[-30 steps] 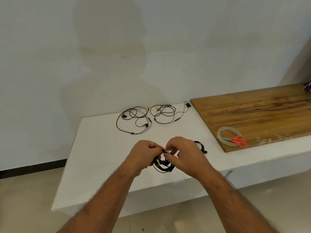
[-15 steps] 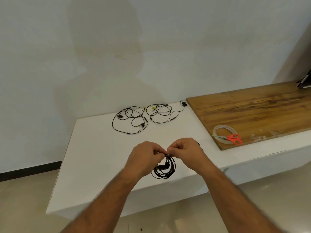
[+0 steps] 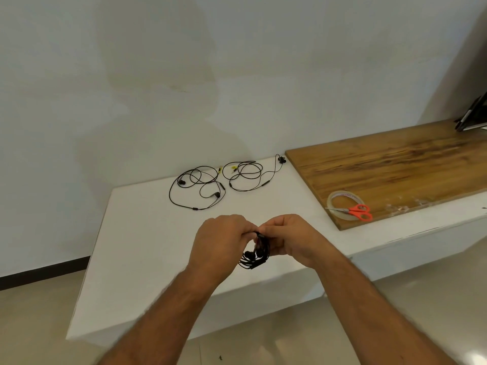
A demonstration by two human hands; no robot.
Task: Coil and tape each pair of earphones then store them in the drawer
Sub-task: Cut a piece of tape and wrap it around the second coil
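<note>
Since half a second ago the coiled earphones [image 3: 255, 255] have turned from a flat, open ring hanging below the hands to a bundle seen nearly edge-on, and both hands have closed in tighter around it. Now the bundle sits between the hands above the near part of the white bench [image 3: 147, 246]. Left hand [image 3: 221, 239] has its fingers curled round the coil's left side; right hand [image 3: 291, 237] pinches its top with curled fingers. Farther back on the bench lie two loose pairs of earphones, one on the left [image 3: 196, 189], one just beside it on the right [image 3: 249, 175]. A tape roll [image 3: 344, 204] with orange scissors [image 3: 357, 211] resting on it lies on the wooden board [image 3: 395, 164].
</note>
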